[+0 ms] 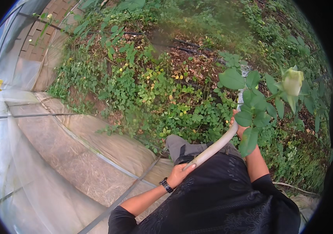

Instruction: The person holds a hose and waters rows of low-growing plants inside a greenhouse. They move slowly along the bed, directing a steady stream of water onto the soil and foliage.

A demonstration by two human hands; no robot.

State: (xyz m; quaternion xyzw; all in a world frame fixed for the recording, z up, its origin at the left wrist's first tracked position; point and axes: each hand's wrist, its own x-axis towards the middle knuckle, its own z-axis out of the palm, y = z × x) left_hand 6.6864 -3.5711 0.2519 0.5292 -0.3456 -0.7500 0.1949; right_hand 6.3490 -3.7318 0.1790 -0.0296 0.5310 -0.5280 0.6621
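Observation:
A pale flexible hose (213, 146) runs slantwise in front of my waist. Its lower end is gripped by my left hand (179, 175), the thumb lying along it. Farther up, my right hand (240, 125) closes around the hose, partly covered by rose leaves. Beyond that hand a glistening, clear-whitish streak (240, 98) that looks like water shows between the leaves. A rose stem with broad green leaves (252, 102) and a pale, half-opened rose bud (292, 82) stands close to the camera, in front of my right hand.
Low leafy plants (143, 87) cover the soil ahead, with dark irrigation pipes (188, 50) among them. Translucent plastic sheeting (67, 158) on metal bars (119, 199) forms a wall at left. A brick wall (39, 38) shows behind sheeting at the upper left.

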